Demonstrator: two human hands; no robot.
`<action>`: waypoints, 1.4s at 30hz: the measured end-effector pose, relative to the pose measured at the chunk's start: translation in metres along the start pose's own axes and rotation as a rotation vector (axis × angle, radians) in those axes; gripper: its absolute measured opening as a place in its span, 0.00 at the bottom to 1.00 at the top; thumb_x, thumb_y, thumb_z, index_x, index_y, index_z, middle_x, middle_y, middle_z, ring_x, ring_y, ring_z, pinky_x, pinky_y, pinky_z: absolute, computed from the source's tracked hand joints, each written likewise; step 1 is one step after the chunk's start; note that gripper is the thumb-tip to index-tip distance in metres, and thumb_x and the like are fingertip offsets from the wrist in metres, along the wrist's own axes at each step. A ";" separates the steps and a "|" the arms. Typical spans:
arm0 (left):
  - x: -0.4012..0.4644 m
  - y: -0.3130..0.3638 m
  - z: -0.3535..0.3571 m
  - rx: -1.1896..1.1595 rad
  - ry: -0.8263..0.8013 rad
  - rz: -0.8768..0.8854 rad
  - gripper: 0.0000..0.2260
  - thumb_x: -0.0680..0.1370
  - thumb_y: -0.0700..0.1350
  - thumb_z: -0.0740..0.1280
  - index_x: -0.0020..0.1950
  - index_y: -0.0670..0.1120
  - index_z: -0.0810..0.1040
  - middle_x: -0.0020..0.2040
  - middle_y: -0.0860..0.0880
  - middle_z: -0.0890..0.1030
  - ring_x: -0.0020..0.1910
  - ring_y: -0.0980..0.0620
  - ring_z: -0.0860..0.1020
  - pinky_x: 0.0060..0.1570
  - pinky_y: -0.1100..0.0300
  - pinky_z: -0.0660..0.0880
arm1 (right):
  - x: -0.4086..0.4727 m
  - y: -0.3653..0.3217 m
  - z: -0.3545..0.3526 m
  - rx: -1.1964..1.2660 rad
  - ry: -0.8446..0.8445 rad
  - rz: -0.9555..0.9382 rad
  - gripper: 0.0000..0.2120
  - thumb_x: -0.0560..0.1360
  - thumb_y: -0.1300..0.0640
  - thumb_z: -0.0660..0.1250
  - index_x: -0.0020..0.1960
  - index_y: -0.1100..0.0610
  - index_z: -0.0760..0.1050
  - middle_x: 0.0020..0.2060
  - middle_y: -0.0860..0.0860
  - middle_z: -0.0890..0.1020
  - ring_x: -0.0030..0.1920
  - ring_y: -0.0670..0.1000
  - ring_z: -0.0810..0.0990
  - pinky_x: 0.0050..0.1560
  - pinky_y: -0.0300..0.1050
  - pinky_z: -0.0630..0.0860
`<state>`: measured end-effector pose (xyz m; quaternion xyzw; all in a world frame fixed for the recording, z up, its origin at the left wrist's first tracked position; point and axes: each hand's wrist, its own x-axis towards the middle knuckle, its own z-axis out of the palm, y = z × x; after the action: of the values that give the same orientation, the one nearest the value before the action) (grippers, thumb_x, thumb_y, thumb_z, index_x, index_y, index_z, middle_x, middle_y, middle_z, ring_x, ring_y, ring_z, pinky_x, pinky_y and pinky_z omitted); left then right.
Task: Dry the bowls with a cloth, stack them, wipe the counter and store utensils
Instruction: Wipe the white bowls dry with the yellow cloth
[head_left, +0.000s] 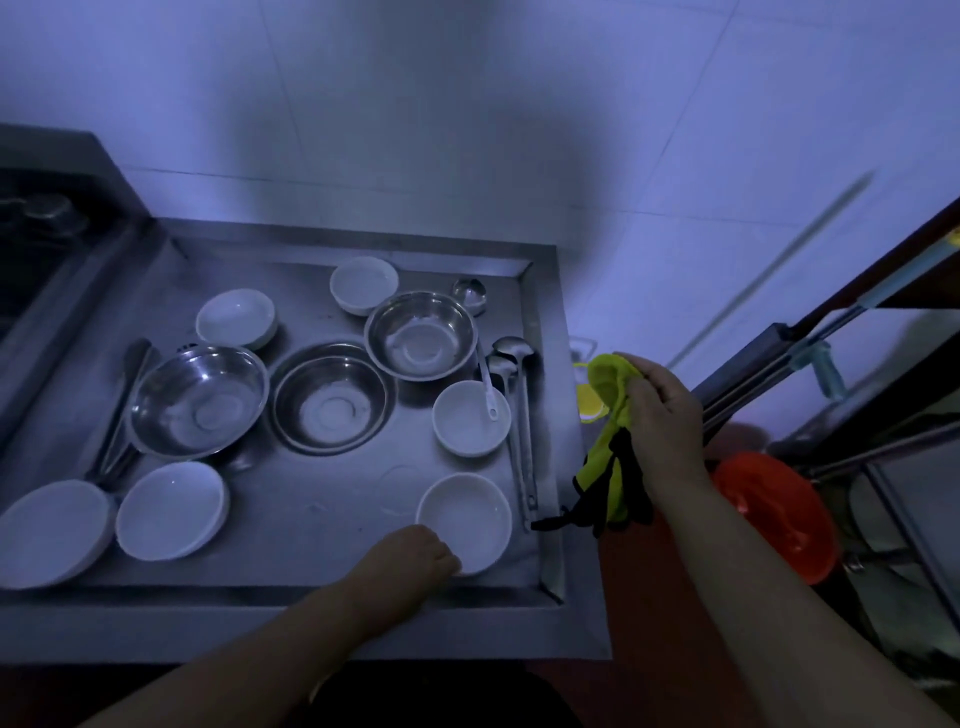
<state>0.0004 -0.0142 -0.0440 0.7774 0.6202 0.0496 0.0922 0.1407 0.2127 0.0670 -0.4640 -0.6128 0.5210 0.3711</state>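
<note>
R hand (658, 410) grips a bunched lime-green cloth with black trim (612, 441), fingers curled round its upper part; rest of cloth hangs down off the counter's right edge, black strands dangling at the bottom. L hand (415, 556) is at the near rim of a small white ceramic bowl (465, 519), fingers curled on the rim; bowl sits upright at front right of the recessed stainless steel counter (311, 623).

Outward from there: second white bowl w/ a spoon in it (470, 418) just behind the held one. Two long steel ladles (522, 426) lie along the right wall of the recess, bowls pointing away. Behind: shiny steel bowl at back right (421, 335), a white bowl at the back (363, 285), small steel ladle head (469, 293) near back corner. Centre: dark steel bowl (330, 397); left of it a wide steel bowl, tilted (200, 400). White bowl at back left (236, 318). Steel tongs (122, 410) lie along left side. Front left: two white bowls side by side (171, 509), touching or nearly, can't tell which.

Off counter to the right: red plastic basin (779, 519) low down, metal rack frame (883, 457) beside it. Light dim, bluish.
</note>
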 end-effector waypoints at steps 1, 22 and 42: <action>0.001 0.000 0.000 -0.008 0.005 -0.016 0.13 0.53 0.50 0.79 0.33 0.52 0.81 0.30 0.56 0.79 0.31 0.58 0.78 0.31 0.69 0.72 | 0.003 0.001 -0.001 -0.003 -0.007 0.004 0.14 0.73 0.59 0.63 0.43 0.42 0.83 0.41 0.44 0.84 0.43 0.45 0.81 0.42 0.35 0.76; 0.122 -0.091 0.002 -1.582 0.348 -1.506 0.08 0.73 0.31 0.64 0.51 0.32 0.71 0.45 0.35 0.74 0.42 0.38 0.77 0.29 0.53 0.79 | 0.033 0.016 0.002 0.053 -0.072 -0.008 0.19 0.75 0.68 0.60 0.42 0.47 0.82 0.37 0.47 0.83 0.35 0.38 0.78 0.36 0.29 0.74; -0.056 -0.110 -0.074 -1.554 0.732 -1.425 0.09 0.71 0.37 0.71 0.49 0.40 0.77 0.46 0.43 0.79 0.43 0.49 0.78 0.36 0.58 0.75 | -0.004 -0.044 0.122 0.109 -0.386 -0.148 0.16 0.76 0.67 0.61 0.50 0.49 0.82 0.46 0.51 0.85 0.50 0.51 0.83 0.53 0.47 0.78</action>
<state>-0.1312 -0.0391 0.0083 -0.0867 0.7145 0.5860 0.3724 0.0192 0.1718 0.0880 -0.2888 -0.6758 0.6038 0.3087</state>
